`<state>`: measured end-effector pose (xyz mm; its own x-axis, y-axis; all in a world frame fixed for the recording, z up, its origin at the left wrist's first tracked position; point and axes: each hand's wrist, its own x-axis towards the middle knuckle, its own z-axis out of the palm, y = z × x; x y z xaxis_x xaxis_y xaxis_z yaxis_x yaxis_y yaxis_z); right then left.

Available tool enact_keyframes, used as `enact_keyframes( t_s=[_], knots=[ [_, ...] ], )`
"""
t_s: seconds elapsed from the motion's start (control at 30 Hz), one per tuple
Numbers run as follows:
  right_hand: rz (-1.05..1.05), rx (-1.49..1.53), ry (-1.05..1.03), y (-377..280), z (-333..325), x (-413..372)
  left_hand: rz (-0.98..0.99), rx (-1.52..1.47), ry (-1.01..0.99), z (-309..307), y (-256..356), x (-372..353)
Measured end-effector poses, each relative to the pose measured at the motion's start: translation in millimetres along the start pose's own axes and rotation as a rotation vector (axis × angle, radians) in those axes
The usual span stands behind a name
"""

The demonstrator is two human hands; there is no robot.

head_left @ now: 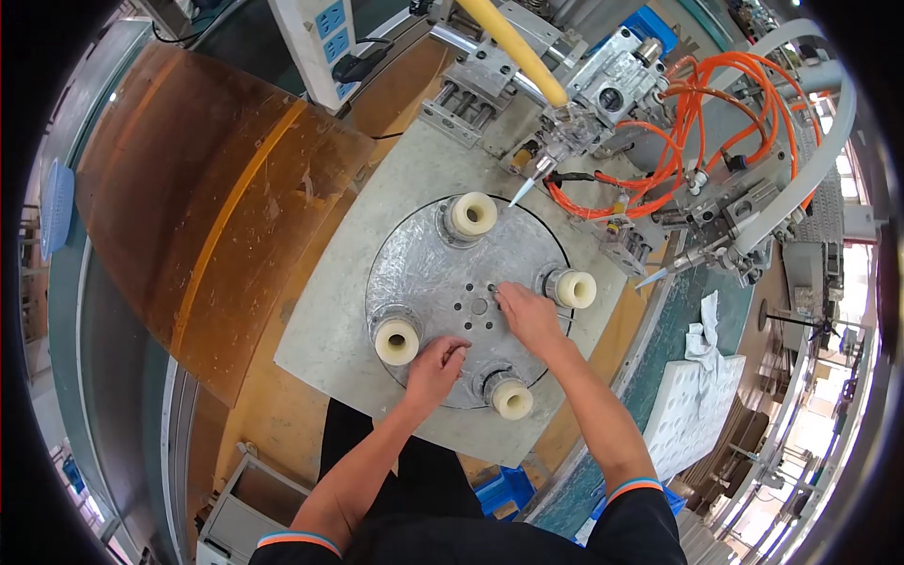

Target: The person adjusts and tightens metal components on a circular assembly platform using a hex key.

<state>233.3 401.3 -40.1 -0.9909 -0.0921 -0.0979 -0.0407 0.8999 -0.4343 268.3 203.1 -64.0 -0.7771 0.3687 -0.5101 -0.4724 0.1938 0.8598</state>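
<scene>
A round metal turntable (424, 254) lies before me, with several bolt heads around its hub (479, 307). My right hand (529, 318) is closed, its fingertips pressed together at a bolt beside the hub; whatever they hold is too small to make out. My left hand (435, 369) rests low over the disc with curled fingers, and its grip is hidden. Cream-coloured plastic rings stand on holders around the disc: one ring (396, 341) beside my left hand, another (513, 399) at the near edge, a third (573, 289) right of my right hand, and one (473, 215) at the back.
Dispensing nozzles (524, 191) on a metal slide mechanism (603, 89) point toward the disc from behind. Orange air hoses (692, 104) coil at the right. A brown transparent sheet (217, 207) leans at the left, near a white power strip (320, 47). A white perforated board (692, 414) lies at the right.
</scene>
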Motion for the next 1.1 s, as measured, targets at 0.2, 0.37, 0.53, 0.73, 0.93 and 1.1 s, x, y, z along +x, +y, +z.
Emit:
enact_keyframes(
  t_s=[0.2, 0.37, 0.53, 0.73, 0.93, 1.1],
  knots=[
    [-0.023, -0.030, -0.045, 2.0, -2.7, 6.7, -0.036, -0.042, -0.053, -4.0, -0.8, -0.2],
    [-0.038, -0.049, -0.115, 5.8, -3.8, 8.8, -0.032, -0.063, -0.075, -6.3, -1.4, 0.0],
    [0.030, -0.125, -0.155, -1.0, -4.2, 8.9, -0.046, -0.115, -0.112, -9.9, -0.5, -1.5],
    [0.007, -0.164, -0.163, -1.9, -6.0, 12.4, 0.008, -0.056, -0.117, -10.3, -0.6, -2.0],
    [0.054, -0.116, 0.023, -4.4, 14.3, 4.2, -0.014, -0.132, -0.140, -11.9, -5.4, -0.3],
    [0.225, -0.043, 0.069, -14.8, 25.0, -1.6, -0.016, -0.156, -0.163, -15.3, -4.6, -3.3]
  ],
)
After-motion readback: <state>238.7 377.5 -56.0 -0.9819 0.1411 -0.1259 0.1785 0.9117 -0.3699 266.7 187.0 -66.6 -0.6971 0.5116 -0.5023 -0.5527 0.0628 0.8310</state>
